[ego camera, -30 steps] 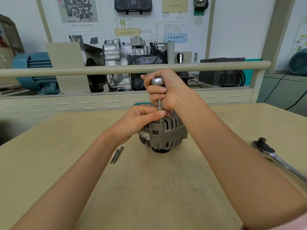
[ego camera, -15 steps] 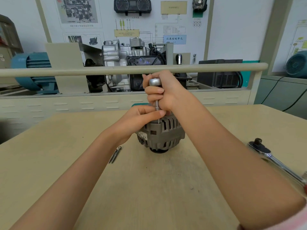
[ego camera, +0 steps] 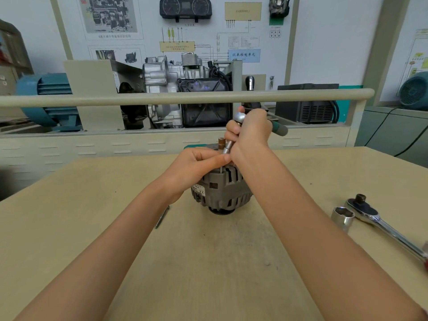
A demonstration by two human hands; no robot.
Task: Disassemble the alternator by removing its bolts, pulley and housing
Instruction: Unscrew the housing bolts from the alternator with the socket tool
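A grey ribbed alternator (ego camera: 222, 193) stands upright on the tan workbench (ego camera: 208, 262), pulley side down. My right hand (ego camera: 249, 135) grips a small ratchet (ego camera: 239, 118) with a green handle (ego camera: 279, 129), its extension bar tilted over the alternator's top. My left hand (ego camera: 196, 165) pinches the lower end of that bar, where a thin bolt shaft (ego camera: 221, 169) rises from the housing. A copper terminal stud (ego camera: 221, 143) sticks up behind my fingers.
Two removed long bolts (ego camera: 162, 216) lie left of the alternator, partly under my left forearm. A large chrome ratchet (ego camera: 384, 224) and a loose socket (ego camera: 342, 217) lie at the right. A rail (ego camera: 185, 97) and engine display stand behind the bench.
The ratchet has tilted to the right, its green handle now showing past my right hand. The bolt shaft now shows above the housing. The view has shifted slightly.
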